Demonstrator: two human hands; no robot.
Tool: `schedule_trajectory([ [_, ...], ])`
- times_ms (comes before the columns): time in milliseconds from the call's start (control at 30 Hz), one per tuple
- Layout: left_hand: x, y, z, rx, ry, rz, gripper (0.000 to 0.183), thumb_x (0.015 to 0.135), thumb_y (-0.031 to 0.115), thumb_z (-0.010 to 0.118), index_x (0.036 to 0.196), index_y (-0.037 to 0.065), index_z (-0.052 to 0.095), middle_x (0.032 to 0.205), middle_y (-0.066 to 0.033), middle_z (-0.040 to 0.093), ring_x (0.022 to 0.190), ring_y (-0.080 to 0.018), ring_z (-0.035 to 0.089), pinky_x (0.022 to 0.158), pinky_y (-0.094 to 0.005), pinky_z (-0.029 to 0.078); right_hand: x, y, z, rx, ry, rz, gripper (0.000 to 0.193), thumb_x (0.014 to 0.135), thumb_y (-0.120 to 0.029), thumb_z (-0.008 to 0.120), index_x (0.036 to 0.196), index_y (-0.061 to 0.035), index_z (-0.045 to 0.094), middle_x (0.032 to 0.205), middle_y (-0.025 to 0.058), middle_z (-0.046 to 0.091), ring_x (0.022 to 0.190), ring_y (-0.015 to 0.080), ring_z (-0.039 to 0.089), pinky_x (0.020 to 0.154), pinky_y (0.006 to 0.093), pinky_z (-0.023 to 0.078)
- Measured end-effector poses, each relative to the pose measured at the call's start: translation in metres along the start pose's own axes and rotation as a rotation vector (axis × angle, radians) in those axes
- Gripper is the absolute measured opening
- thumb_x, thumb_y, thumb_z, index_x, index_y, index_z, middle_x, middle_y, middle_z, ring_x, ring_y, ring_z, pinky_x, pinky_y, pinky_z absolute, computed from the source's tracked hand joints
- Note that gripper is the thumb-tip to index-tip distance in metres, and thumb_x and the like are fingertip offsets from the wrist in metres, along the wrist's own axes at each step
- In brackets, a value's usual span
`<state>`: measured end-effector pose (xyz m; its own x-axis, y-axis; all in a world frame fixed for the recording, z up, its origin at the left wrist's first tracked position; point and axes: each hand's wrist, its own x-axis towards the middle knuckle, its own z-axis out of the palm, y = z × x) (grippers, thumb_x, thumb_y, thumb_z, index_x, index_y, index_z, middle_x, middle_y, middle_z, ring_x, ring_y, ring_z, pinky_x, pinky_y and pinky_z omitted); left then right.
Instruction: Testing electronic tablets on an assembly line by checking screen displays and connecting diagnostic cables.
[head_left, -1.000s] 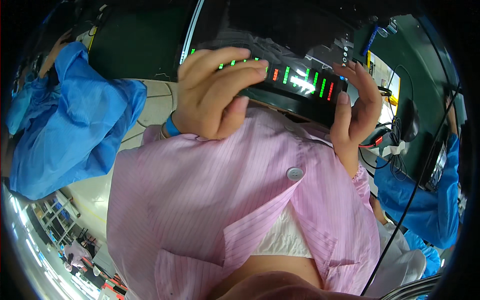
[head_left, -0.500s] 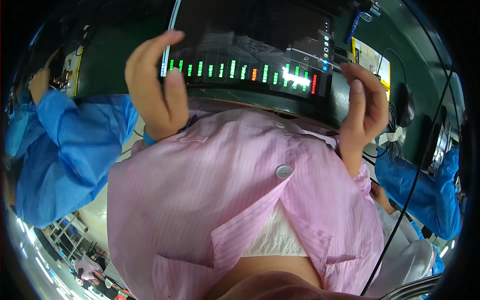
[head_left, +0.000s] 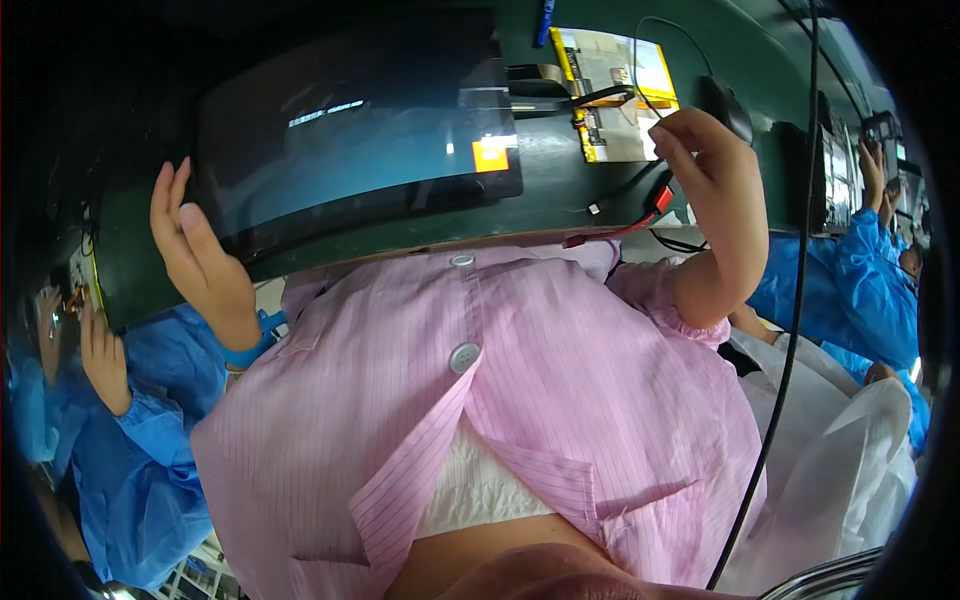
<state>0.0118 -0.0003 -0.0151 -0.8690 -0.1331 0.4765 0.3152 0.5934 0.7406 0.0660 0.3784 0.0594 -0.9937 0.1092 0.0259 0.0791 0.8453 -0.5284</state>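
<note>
My left hand [head_left: 208, 262] is at the left edge of a flat black display panel [head_left: 350, 140], its fingers stretched out and holding nothing. The panel lies on the bench, lit dark blue with an orange square at its lower right. Over the bench on the right is my right hand [head_left: 715, 190], thumb and forefinger drawn together at the near corner of a silver battery pack [head_left: 625, 75] with yellow edges. A thin black cable [head_left: 636, 50] runs down towards those fingertips. Whether they grip it, or something small, I cannot make out.
A black mouse [head_left: 726, 108] sits right of the battery pack. Near the bench edge lies a red connector lead [head_left: 655, 205]. A blue pen [head_left: 545, 22] lies farther back. Co-workers in blue gowns [head_left: 150, 430] are on both sides. A black cable [head_left: 797, 300] hangs at right.
The screen has gone from rows of green and red text to a dark blue picture with an orange square. The panel sits farther left in view; my right hand has come to the battery pack.
</note>
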Motion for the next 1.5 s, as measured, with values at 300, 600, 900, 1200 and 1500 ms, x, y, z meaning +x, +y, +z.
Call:
schedule_trajectory([
  [300,-0.002,0.008,0.004,-0.017,-0.003,-0.013,0.044,0.101,0.025,0.04,0.133,-0.004,0.045,0.13,-0.0183,0.056,0.119,-0.0248,0.053,0.104,-0.0324,0.035,0.019,0.025,0.015,0.099,0.14,-0.069,0.022,0.082,-0.014,0.07,0.099,-0.0001,0.067,0.078,0.0099,0.065,0.068,0.0172,0.058,0.062,0.0293,0.047],
  [600,0.001,-0.006,-0.003,-0.065,0.0,-0.022,0.045,0.101,0.027,0.04,0.133,-0.004,0.045,0.131,-0.0178,0.055,0.116,-0.0236,0.054,0.102,-0.032,0.036,-0.001,0.011,0.007,0.016,-0.31,-0.199,0.023,0.068,-0.003,0.074,0.087,-0.0028,0.062,0.079,0.0118,0.064,0.075,0.0266,0.062,0.067,0.0353,0.049],
  [900,-0.001,-0.011,-0.001,-0.071,-0.007,0.018,0.044,0.101,0.026,0.042,0.133,-0.004,0.045,0.131,-0.0184,0.055,0.118,-0.0236,0.053,0.102,-0.0319,0.037,0.01,0.019,0.023,0.182,-0.089,-0.414,0.017,0.073,0.0,0.071,0.087,-0.0018,0.061,0.083,0.0098,0.064,0.08,0.0265,0.062,0.071,0.034,0.048],
  [1200,-0.003,-0.005,0.002,-0.064,-0.002,0.006,0.042,0.101,0.023,0.042,0.133,-0.004,0.045,0.131,-0.018,0.055,0.119,-0.024,0.053,0.102,-0.0316,0.037,0.002,0.017,0.011,0.075,-0.148,-0.352,0.028,0.069,-0.002,0.075,0.092,-0.0023,0.059,0.091,0.0118,0.065,0.089,0.0289,0.063,0.076,0.0354,0.049],
  [1500,-0.001,-0.001,0.003,-0.048,-0.026,-0.004,0.042,0.1,0.021,0.042,0.133,-0.004,0.045,0.131,-0.0183,0.054,0.121,-0.0249,0.052,0.104,-0.0329,0.036,-0.031,0.027,-0.012,-0.227,-0.133,-0.152,0.034,0.058,-0.009,0.079,0.084,-0.0053,0.058,0.083,0.0102,0.06,0.085,0.0314,0.058,0.074,0.0404,0.044],
])
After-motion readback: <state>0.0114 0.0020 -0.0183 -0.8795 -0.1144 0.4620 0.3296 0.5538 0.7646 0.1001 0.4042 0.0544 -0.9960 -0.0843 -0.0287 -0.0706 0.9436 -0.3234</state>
